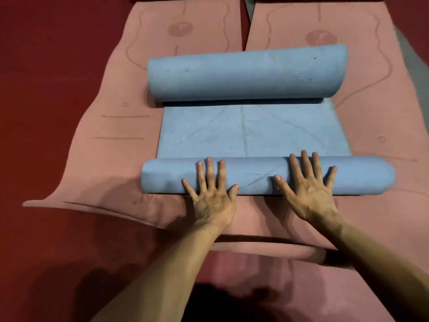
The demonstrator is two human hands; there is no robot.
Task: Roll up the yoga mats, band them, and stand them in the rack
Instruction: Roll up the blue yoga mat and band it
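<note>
Rolling step, I judge: left hand [212, 198] and right hand [308, 194], each grip wide and flat, press the blue mat [255, 133] roll beneath them; the flat stretch just beyond needs an even forward push.

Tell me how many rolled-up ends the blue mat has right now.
2. The far roll lies untouched, farther from the person; the near roll lies under the flat left hand and right hand. None seems hidden.
</note>
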